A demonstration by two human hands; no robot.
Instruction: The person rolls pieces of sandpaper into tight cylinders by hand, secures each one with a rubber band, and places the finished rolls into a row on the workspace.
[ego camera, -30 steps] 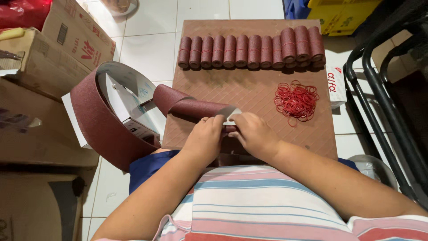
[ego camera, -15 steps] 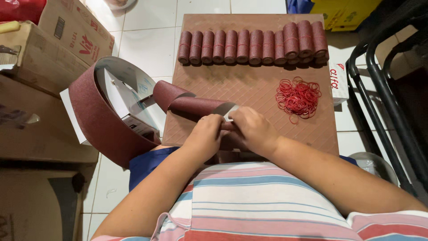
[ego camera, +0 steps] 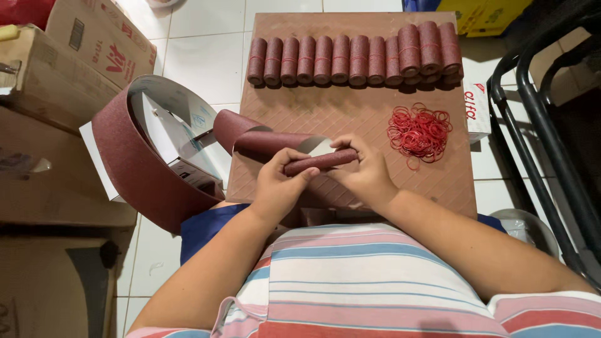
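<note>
Both hands on the tight maroon sandpaper roll (ego camera: 321,161), held just above the near middle of the brown textured board (ego camera: 350,112). Left hand (ego camera: 278,188) pinches its left end w/ fingers curled snug; right hand (ego camera: 363,175) wraps the right end. Looks light, gritty, non-slip but springy, prob. unrolls if let go, so grip both ends. Red rubber band pile (ego camera: 418,131) lies on the board's right side; row of finished rolls (ego camera: 354,57) along its far edge.
</note>
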